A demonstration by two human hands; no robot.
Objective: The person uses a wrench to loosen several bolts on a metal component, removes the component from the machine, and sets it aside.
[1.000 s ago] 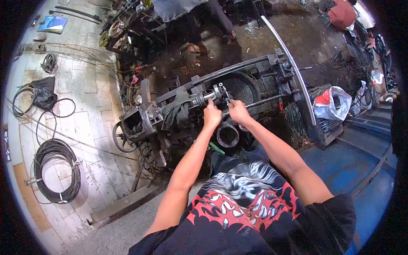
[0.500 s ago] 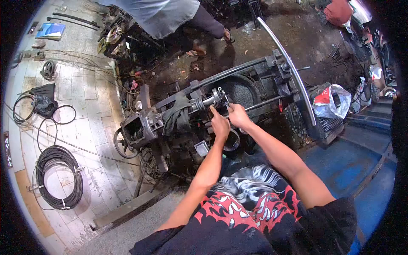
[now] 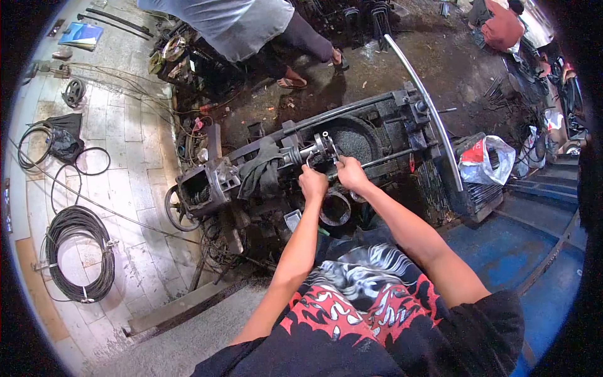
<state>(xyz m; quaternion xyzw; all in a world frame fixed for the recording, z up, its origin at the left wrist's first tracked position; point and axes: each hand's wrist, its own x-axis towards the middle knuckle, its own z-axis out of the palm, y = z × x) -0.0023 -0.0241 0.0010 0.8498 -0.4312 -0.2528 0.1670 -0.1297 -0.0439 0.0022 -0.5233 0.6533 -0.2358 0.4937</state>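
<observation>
A long, greasy machine (image 3: 348, 112) lies across the middle of the view, with a bright metal spindle and clamp head (image 3: 321, 144) at its centre. My left hand (image 3: 313, 184) is closed just below the spindle; a small metal end shows above its fingers, too small to name. My right hand (image 3: 352, 174) is closed on a thin metal tool (image 3: 335, 155) that reaches up to the clamp head. A dark cloth (image 3: 262, 168) hangs over the machine left of my hands. Below them sits a metal ring (image 3: 335, 208).
A curved metal bar (image 3: 429, 107) arches over the machine's right end. Beyond the machine stands another person (image 3: 235, 25). At right lie a plastic bag (image 3: 487, 158) and metal rods (image 3: 433, 185). A cable coil (image 3: 80, 253) rests on the tiled floor (image 3: 135, 188) at left.
My left hand has drawn back down and left from the spindle, its pointing finger now curled in. My right hand stays almost in place, and the view has shifted slightly.
</observation>
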